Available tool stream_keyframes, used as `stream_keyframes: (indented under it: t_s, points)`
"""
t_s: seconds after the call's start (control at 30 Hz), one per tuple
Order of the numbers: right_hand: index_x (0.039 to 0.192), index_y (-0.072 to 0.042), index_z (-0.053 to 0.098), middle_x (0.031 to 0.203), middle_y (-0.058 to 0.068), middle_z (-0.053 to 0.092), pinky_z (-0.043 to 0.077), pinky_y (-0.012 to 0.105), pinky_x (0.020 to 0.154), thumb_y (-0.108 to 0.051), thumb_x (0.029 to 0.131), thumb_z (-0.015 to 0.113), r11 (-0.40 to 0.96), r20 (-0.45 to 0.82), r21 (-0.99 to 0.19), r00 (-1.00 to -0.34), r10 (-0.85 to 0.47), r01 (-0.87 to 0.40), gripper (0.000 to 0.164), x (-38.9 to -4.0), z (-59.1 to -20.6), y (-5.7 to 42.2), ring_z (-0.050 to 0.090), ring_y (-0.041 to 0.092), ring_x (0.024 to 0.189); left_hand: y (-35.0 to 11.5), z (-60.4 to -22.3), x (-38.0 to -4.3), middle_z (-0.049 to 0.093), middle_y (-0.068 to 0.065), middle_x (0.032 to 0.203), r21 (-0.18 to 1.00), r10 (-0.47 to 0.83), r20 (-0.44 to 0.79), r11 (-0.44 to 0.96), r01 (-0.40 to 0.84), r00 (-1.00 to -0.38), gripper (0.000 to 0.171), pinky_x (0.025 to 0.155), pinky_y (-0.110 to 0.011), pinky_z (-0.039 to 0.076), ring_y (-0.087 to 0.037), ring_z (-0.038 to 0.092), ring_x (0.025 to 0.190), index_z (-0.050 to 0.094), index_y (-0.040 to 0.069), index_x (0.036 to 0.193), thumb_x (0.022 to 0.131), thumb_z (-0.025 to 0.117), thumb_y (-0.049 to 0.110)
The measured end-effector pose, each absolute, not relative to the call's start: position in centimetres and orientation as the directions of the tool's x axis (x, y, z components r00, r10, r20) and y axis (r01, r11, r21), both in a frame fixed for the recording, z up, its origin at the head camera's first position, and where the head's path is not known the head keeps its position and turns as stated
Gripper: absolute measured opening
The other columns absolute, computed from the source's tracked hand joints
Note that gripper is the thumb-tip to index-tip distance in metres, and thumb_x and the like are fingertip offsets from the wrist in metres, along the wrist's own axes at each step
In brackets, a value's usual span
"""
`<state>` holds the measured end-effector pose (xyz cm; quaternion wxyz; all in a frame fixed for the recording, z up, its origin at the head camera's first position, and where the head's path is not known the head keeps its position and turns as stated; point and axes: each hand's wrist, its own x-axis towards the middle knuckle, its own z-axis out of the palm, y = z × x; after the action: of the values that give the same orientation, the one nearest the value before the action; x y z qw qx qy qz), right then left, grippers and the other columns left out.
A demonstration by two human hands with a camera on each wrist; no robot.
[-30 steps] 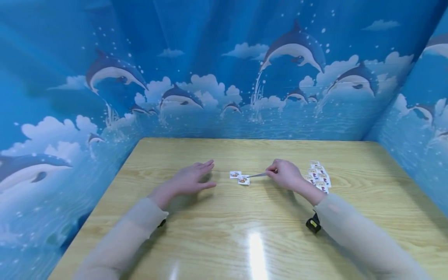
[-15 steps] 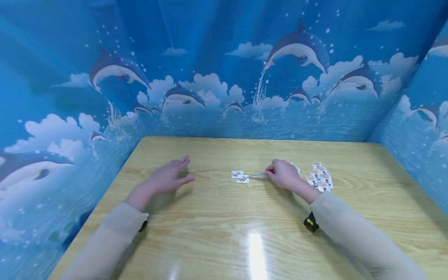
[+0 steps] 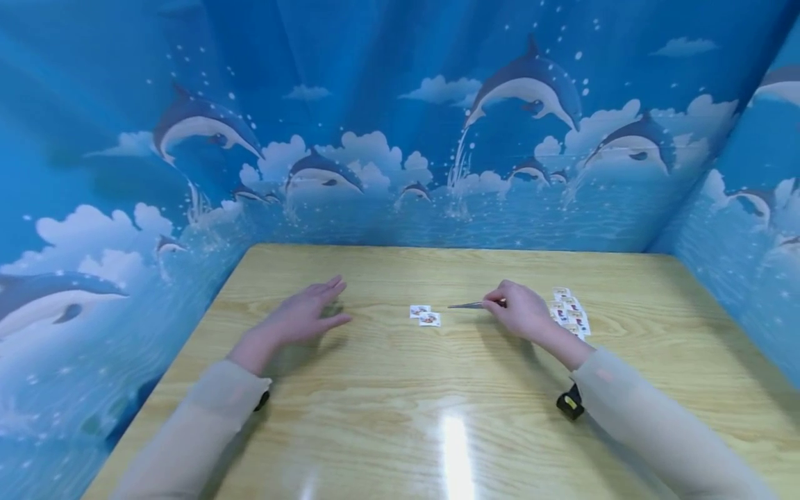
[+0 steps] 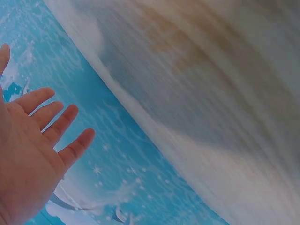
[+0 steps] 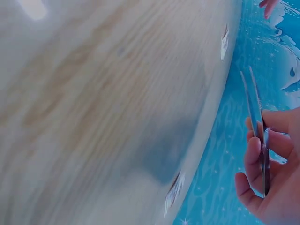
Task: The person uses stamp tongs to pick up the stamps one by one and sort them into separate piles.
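Note:
My right hand (image 3: 520, 314) pinches a pair of metal tweezers (image 3: 465, 305) between thumb and fingers. In the right wrist view the tweezers (image 5: 254, 101) have their tips apart, with nothing between them. Just left of the tips, two small white picture cards lie on the table: a near card (image 3: 430, 320) and a far card (image 3: 417, 310), the near one overlapping the far one's corner. My left hand (image 3: 296, 321) is spread over the table to the left of the cards, fingers straight and holding nothing. Its palm and fingers (image 4: 70, 150) show in the left wrist view.
A cluster of several similar small cards (image 3: 571, 316) lies to the right, partly behind my right hand. The wooden table (image 3: 375, 403) ends at a blue dolphin-printed curtain (image 3: 375, 194) at the back and sides. A black wrist device (image 3: 570, 403) hangs below my right sleeve.
My left hand has moved left, away from the cards. The tweezers have come off the near card and shifted right with my right hand. The near card has slid slightly left.

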<state>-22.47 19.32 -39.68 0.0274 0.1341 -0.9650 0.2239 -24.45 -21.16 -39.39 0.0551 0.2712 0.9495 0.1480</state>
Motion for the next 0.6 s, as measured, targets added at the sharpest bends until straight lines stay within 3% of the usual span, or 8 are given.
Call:
stream_keyframes:
  t_s: [0.2, 0.4, 0.6]
  points:
    - [0.111, -0.003, 0.072, 0.096, 0.008, 0.070, 0.044, 0.033, 0.056, -0.020, 0.098, 0.059, 0.855, 0.111, -0.451, -0.966, -0.232, -0.257, 0.025, -21.4, -39.2, 21.2, 0.057, 0.016, 0.068, -18.6, -38.9, -24.8, 0.016, -0.004, 0.160, 0.313, 0.573, -0.029, 0.783, 0.537, -0.819, 0.076, 0.113, -0.052, 0.021, -0.036, 0.023, 0.142, 0.023, 0.015, 0.155, 0.096, 0.052, 0.054]
    - [0.110, -0.004, 0.071, 0.079, 0.004, 0.069, 0.032, 0.032, 0.048, -0.020, 0.100, 0.056, 0.860, 0.137, -0.449, -0.970, -0.201, -0.241, 0.024, -20.7, -38.9, 24.1, 0.043, 0.014, 0.052, -15.4, -38.5, -25.7, 0.011, -0.002, 0.161, 0.306, 0.626, -0.054, 0.752, 0.583, -0.778, 0.078, 0.115, -0.047, 0.017, -0.032, 0.022, 0.143, 0.020, 0.018, 0.156, 0.096, 0.047, 0.059]
    - [0.112, -0.001, 0.068, 0.084, 0.006, 0.069, 0.042, 0.035, 0.055, -0.020, 0.101, 0.053, 0.882, 0.108, -0.420, -0.977, -0.185, -0.214, 0.026, -20.7, -38.2, 26.9, 0.057, 0.015, 0.065, -12.1, -38.0, -26.8, 0.012, 0.000, 0.161, 0.313, 0.649, -0.095, 0.739, 0.596, -0.755, 0.079, 0.115, -0.045, 0.018, -0.029, 0.021, 0.144, 0.020, 0.020, 0.156, 0.095, 0.048, 0.061]
